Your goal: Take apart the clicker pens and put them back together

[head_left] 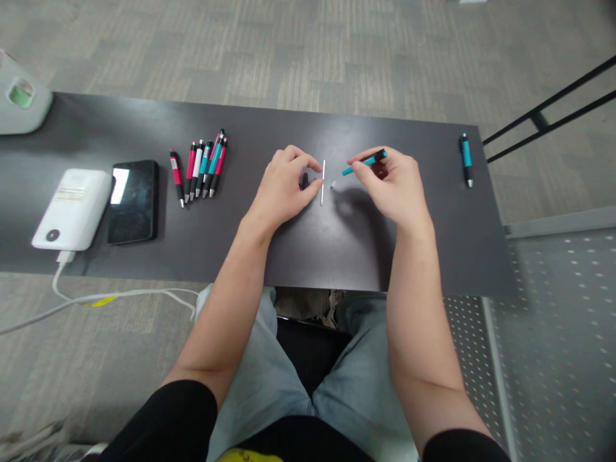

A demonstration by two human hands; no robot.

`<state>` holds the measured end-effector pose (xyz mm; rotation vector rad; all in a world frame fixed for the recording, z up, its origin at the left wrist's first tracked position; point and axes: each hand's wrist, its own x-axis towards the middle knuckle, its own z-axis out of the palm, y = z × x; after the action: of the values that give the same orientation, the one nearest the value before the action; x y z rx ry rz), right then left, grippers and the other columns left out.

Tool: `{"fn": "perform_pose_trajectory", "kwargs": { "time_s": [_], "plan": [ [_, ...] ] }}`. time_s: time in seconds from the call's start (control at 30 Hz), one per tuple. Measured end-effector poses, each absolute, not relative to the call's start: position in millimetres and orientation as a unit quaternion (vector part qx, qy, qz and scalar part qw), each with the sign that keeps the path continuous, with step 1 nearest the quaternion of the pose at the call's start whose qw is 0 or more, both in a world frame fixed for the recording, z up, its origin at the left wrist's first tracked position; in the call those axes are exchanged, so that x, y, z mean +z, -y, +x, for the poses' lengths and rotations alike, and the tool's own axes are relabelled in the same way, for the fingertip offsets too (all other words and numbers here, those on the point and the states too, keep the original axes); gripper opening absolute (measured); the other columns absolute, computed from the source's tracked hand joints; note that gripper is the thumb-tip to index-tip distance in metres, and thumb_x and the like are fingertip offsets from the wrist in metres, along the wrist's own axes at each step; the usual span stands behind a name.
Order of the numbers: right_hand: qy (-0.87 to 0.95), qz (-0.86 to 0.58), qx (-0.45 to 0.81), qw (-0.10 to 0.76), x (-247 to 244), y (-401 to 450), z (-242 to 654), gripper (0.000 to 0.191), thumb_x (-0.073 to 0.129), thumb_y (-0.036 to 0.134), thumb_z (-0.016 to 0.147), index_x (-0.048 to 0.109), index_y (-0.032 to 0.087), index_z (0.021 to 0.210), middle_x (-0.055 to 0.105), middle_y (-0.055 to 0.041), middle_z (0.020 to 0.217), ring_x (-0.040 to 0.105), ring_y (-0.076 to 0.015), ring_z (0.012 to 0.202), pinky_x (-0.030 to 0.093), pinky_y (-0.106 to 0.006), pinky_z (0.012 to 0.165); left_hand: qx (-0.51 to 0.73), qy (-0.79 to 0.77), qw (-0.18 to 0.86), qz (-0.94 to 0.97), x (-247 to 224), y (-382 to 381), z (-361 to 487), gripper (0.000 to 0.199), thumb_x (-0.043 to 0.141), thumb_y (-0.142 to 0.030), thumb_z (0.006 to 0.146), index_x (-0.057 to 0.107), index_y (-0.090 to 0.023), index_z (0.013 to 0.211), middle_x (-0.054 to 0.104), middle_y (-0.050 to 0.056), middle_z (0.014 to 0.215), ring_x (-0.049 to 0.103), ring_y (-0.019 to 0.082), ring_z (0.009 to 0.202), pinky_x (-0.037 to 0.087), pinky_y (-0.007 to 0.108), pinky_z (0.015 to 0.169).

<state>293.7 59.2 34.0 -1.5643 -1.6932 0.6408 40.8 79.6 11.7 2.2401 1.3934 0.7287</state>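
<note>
Over the middle of the dark table, my left hand (289, 183) has thumb and forefinger close to a thin silver refill (323, 183); whether they grip it or only touch it is hard to tell. A small black piece (304, 180) shows beneath that hand, partly covered. My right hand (392, 183) is closed on a blue pen barrel (364, 163) with a black end, held slanted above the table. Between the hands a small pale tip (333, 184) lies on the table.
Several red, white and blue pens (206, 168) lie left of my hands. Farther left are a black phone (133, 202) and a white power bank (72, 208) with a cable. A blue pen (466, 160) lies near the right edge of the table (447, 256).
</note>
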Motion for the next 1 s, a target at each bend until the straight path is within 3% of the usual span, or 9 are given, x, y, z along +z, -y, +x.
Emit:
{"fn": "perform_pose_trajectory", "kwargs": {
  "time_s": [0.13,0.37,0.47,0.57,0.7,0.83,1.0],
  "plan": [
    [0.656,-0.623,0.275,0.325,36,-61,306,0.066,0.083,0.095,0.104,0.076,0.031,0.092,0.082,-0.0098,0.088,0.072,-0.0324,0.093,0.063,-0.051,0.093,0.242,-0.480,0.210,0.817,14,-75,50,0.032,0.081,-0.025,0.106,0.080,-0.031,0.137,0.077,0.011,0.146,0.067,0.041,0.144,0.055,0.061,0.132],
    [0.660,-0.664,0.240,0.256,16,-65,302,0.077,0.080,0.102,0.101,0.066,0.031,0.076,0.065,-0.0060,0.070,0.069,-0.0320,0.080,0.058,-0.048,0.083,0.253,-0.518,0.189,0.795,18,-74,48,0.032,0.078,-0.021,0.109,0.080,-0.032,0.140,0.076,0.010,0.147,0.067,0.043,0.149,0.050,0.067,0.137],
    [0.665,-0.659,0.226,0.270,6,-68,301,0.071,0.082,0.098,0.102,0.067,0.032,0.078,0.062,-0.0044,0.067,0.069,-0.0323,0.079,0.058,-0.044,0.079,0.267,-0.531,0.189,0.782,17,-78,43,0.030,0.080,-0.023,0.108,0.080,-0.032,0.136,0.076,0.010,0.145,0.067,0.043,0.147,0.050,0.067,0.136],
    [0.657,-0.664,0.233,0.271,9,-67,303,0.059,0.081,0.080,0.112,0.067,0.031,0.082,0.066,-0.0047,0.072,0.069,-0.0303,0.081,0.058,-0.044,0.084,0.285,-0.530,0.186,0.777,14,-82,36,0.025,0.077,-0.026,0.110,0.080,-0.032,0.134,0.078,0.009,0.141,0.067,0.041,0.144,0.052,0.065,0.135],
    [0.672,-0.628,0.276,0.279,21,-60,309,0.024,0.089,0.047,0.104,0.077,0.027,0.106,0.078,-0.0033,0.091,0.067,-0.0251,0.081,0.058,-0.043,0.087,0.298,-0.532,0.185,0.771,11,-87,22,0.020,0.075,-0.032,0.114,0.081,-0.034,0.133,0.079,0.009,0.138,0.069,0.038,0.139,0.053,0.062,0.135],
    [0.694,-0.581,0.335,0.262,23,-56,312,0.053,0.093,0.034,0.089,0.078,0.028,0.140,0.082,-0.0011,0.105,0.068,-0.0230,0.077,0.061,-0.042,0.083,0.289,-0.533,0.196,0.771,12,-88,17,0.015,0.079,-0.034,0.113,0.082,-0.033,0.127,0.079,0.009,0.133,0.069,0.038,0.137,0.053,0.061,0.134],
    [0.717,-0.568,0.318,0.250,18,-58,301,0.058,0.085,0.032,0.096,0.077,0.030,0.154,0.083,0.0002,0.101,0.071,-0.0251,0.078,0.063,-0.043,0.087,0.260,-0.511,0.208,0.793,19,-80,29,0.019,0.083,-0.029,0.107,0.085,-0.031,0.126,0.076,0.008,0.135,0.068,0.039,0.138,0.053,0.062,0.133]
  ]
}}
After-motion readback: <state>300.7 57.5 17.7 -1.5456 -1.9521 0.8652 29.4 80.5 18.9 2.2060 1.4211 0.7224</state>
